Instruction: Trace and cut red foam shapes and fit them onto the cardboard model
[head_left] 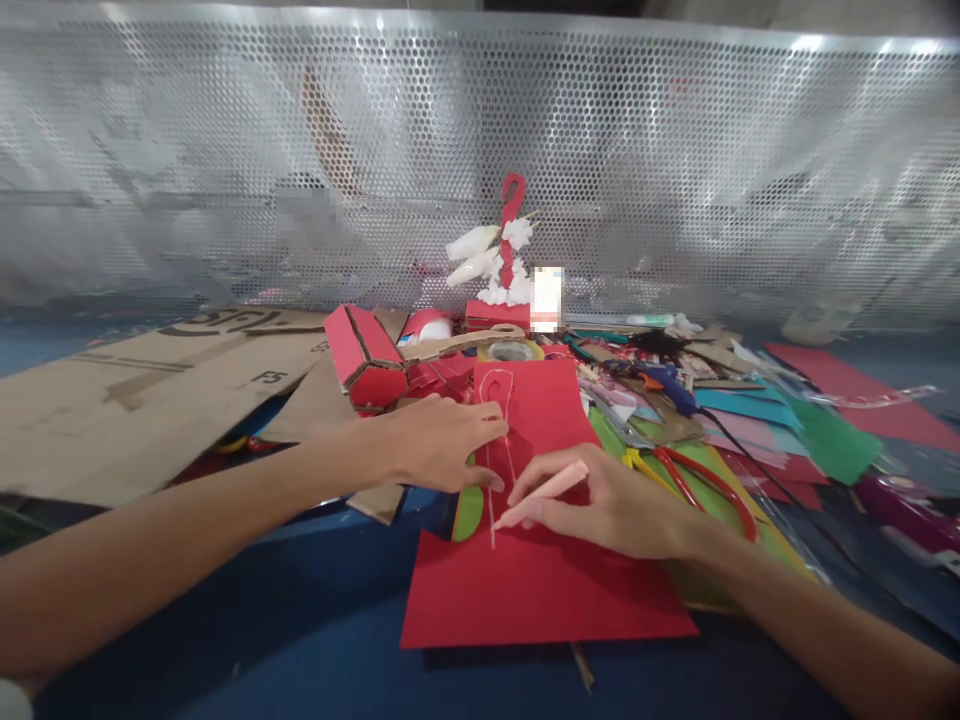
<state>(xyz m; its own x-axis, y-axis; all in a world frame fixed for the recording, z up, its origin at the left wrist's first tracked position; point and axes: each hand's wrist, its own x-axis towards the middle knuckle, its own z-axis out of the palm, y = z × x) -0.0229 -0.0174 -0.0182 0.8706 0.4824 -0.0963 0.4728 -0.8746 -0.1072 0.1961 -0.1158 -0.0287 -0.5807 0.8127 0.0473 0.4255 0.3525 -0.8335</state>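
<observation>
A red sheet of paper [540, 590] lies on the blue table in front of me, with a pale outline of a looped, long-stemmed shape drawn on it. My left hand [442, 440] rests on the sheet's left edge, fingers bent and pressing it down. My right hand [600, 500] is closed around a pink pencil [541, 494] whose tip touches the lower end of the drawn line. A green piece [468, 508] shows under the sheet's left edge.
Flat brown cardboard [127, 400] covers the left. A red box [365, 358], tape roll [511, 350] and a red-and-white paper model [504, 262] stand behind. Coloured papers [780, 430] and red-handled scissors [709, 485] lie to the right. A perforated metal screen [675, 160] closes the back.
</observation>
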